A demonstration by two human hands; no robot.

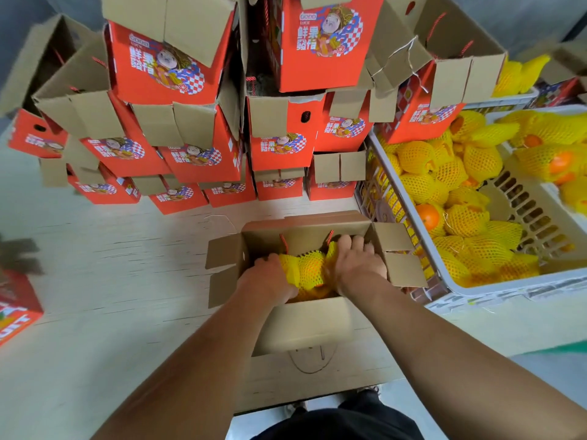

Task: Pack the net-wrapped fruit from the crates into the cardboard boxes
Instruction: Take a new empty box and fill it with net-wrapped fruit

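An open cardboard box [305, 322] stands on the table straight in front of me, its flaps spread out. Inside it lie oranges in yellow foam nets [306, 268]. My left hand [270, 276] reaches into the box at the left and grips a netted orange. My right hand [357, 260] lies over the fruit at the right side of the box, fingers curled down round it. A white plastic crate [495, 290] to the right holds several more netted oranges [457, 217].
Stacks of red printed boxes [197, 160] with open flaps stand behind the box across the table. A second crate of netted fruit [559, 160] sits at the far right. Another red box [16, 309] lies at the left edge. Pale tabletop [111, 265] spreads to the left.
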